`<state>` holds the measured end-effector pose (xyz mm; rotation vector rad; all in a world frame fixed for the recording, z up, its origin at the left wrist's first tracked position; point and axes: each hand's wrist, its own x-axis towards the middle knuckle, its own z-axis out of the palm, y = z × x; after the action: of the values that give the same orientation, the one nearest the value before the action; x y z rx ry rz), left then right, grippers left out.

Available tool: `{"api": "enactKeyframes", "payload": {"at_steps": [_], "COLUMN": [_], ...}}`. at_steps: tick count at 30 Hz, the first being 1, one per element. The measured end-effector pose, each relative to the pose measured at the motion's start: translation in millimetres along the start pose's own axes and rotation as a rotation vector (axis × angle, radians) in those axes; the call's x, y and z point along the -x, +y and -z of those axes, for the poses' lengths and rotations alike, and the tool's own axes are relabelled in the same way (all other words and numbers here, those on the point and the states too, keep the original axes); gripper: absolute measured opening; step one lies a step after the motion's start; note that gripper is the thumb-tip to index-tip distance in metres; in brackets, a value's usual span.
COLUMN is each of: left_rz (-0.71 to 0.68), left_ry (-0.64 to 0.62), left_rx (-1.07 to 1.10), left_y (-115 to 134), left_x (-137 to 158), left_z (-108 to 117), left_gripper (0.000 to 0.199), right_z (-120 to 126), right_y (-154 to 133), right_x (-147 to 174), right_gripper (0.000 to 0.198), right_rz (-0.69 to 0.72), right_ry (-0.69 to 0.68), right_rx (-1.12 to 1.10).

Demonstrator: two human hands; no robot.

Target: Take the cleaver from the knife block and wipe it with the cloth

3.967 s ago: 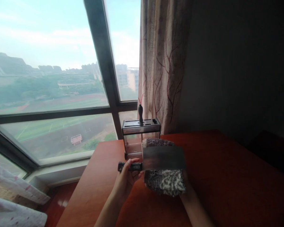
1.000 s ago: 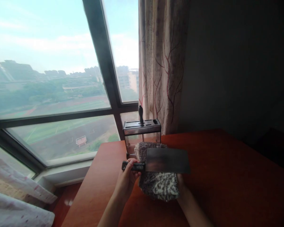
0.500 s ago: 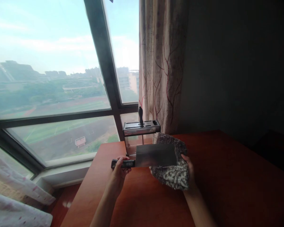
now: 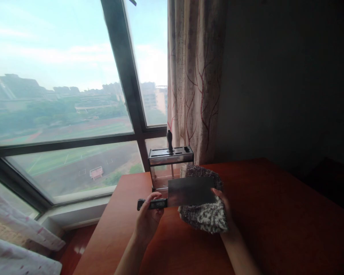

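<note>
Tall dark-framed window (image 4: pixel 74 142) at left, sports field (image 4: pixel 54 162) far below. Reddish-brown desk (image 4: pixel 260 221) under it, running right into deep shadow. Branch-patterned curtain (image 4: pixel 195 76) hanging behind the desk's far edge. Near that edge, upright, clear-walled knife block (image 4: pixel 171 156) with dark slotted top. Nearer, above the desk: shaggy grey-and-white cloth (image 4: pixel 206 217), bunched behind the blade, visible above and below. Cleaver (image 4: pixel 190 191) held about level, broad dark blade in front of the cloth, black handle to the left. Left hand (image 4: pixel 148 219) wrapped around that handle. Right hand (image 4: pixel 226 208) gripping the cloth, thumb tip at the blade's far end, fingers mostly hidden. Smallest: black knife handle (image 4: pixel 169 141) upright in the block's top.
</note>
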<state>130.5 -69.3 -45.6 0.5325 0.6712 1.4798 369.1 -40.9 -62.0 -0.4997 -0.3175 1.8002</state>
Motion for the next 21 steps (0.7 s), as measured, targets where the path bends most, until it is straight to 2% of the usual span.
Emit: {"api": "enactKeyframes", "payload": {"at_steps": [4, 7, 15, 18, 21], "left_rz": [0.128, 0.181, 0.128, 0.123, 0.092], "left_ry": [-0.094, -0.069, 0.011, 0.036, 0.06], "left_rx": [-0.075, -0.142, -0.114, -0.083, -0.098], "left_y": [0, -1, -6, -5, -3], "left_x": [0, -1, -4, -7, -9], "left_z": [2, 2, 3, 9, 12], "left_gripper": [0.027, 0.023, 0.025, 0.023, 0.023], "right_z": [-1, 1, 4, 8, 11], "right_y": [-1, 0, -10, -21, -22], "right_x": [3, 2, 2, 4, 5], "right_gripper": [0.038, 0.038, 0.034, 0.035, 0.042], "right_rz": [-0.016, -0.004, 0.106, 0.211, 0.507], "right_ry": [-0.005, 0.006, 0.098, 0.182, 0.397], "right_rx": [0.022, 0.02, 0.009, 0.013, 0.156]}}
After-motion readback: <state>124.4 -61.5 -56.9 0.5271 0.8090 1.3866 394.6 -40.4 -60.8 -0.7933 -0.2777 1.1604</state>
